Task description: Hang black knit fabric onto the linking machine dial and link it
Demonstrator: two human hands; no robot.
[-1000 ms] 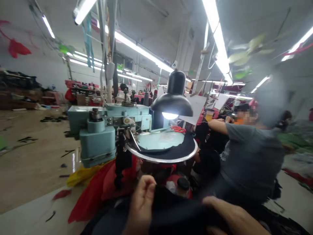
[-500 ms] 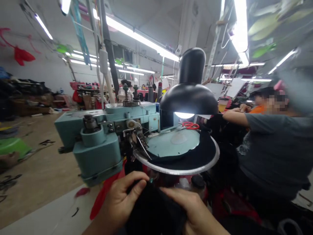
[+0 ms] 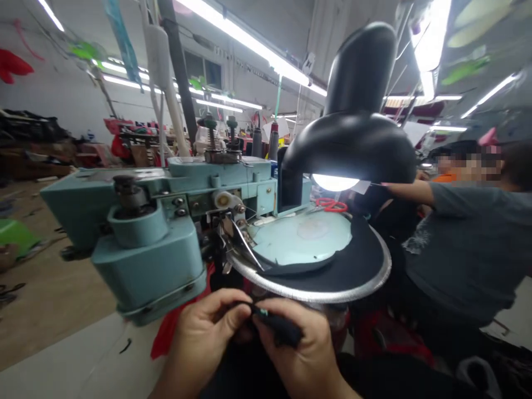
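Both hands pinch a piece of black fabric (image 3: 282,328) low in the middle of the view. My left hand (image 3: 203,332) is closed on its edge between thumb and forefinger. My right hand (image 3: 301,343) grips the cloth close beside, thumb and fingers bunching it. A small green bit shows on the fabric between them. Just beyond stands a teal linking machine (image 3: 149,255) with a round toothed dial (image 3: 291,291). Dark fabric (image 3: 353,266) lies along the dial's right and front rim.
A black lamp (image 3: 353,138) shines down over the dial. Red-handled scissors (image 3: 331,205) lie behind the teal plate (image 3: 286,249). On the right a person in a grey shirt (image 3: 469,260) sits close by. A white surface (image 3: 83,360) is at lower left.
My hands have drawn together, and the right one has turned its grip, folding the fabric up. The machine and lamp look nearer as my view shifts.
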